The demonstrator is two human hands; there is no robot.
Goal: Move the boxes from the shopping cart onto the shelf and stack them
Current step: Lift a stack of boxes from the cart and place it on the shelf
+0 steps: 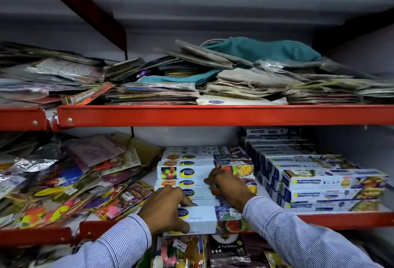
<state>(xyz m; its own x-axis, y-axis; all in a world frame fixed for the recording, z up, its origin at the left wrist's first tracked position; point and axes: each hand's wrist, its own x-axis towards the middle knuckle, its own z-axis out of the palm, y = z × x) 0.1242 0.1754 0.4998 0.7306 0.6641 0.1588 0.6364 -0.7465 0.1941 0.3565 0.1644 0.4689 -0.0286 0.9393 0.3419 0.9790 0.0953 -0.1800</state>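
Several long white cling film boxes (204,171) are stacked in the middle of the lower shelf (341,219), with blue round logos and fruit pictures. My left hand (164,210) grips the left end of the front box (204,217), which lies at the shelf's red front edge. My right hand (226,189) rests knuckles-down on the boxes behind it, fingers curled against the stack. Both arms wear striped blue sleeves. No shopping cart is in view.
Right of the stack stands a taller pile of white and blue foil boxes (332,184). Loose colourful packets (70,182) crowd the left of the lower shelf. The upper shelf (213,115) holds flat bags and cloth. Below hang packets (228,250).
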